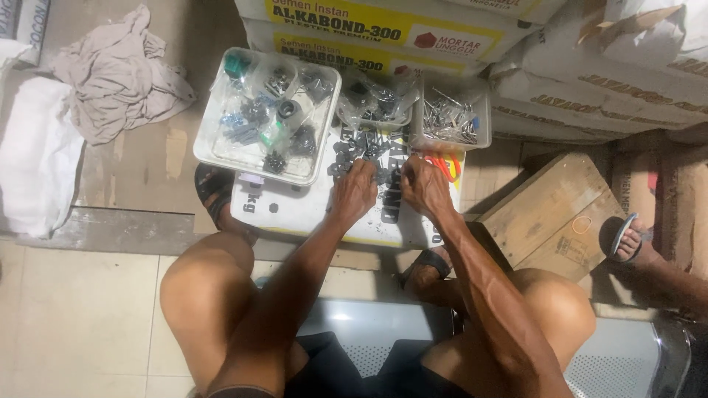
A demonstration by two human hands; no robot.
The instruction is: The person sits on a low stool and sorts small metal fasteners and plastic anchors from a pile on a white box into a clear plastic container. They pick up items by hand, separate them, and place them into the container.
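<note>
My left hand (pixel 354 190) and my right hand (pixel 423 184) rest side by side on a white sack (pixel 295 210) that lies flat in front of my knees. Their fingers are curled into a loose pile of small dark metal parts (pixel 361 147) spread over the sack. Whether either hand pinches a part is hidden by the knuckles. An orange-handled tool (pixel 448 166) lies just right of my right hand.
A white tray (pixel 210 140) with bagged small hardware sits at the left. A clear bag of parts (pixel 376 99) and a clear box of nails (pixel 450 118) stand behind. Stacked sacks (pixel 590 81), a wooden board (pixel 549 210), cloths (pixel 118 70) and another person's sandalled foot (pixel 627 239) surround them.
</note>
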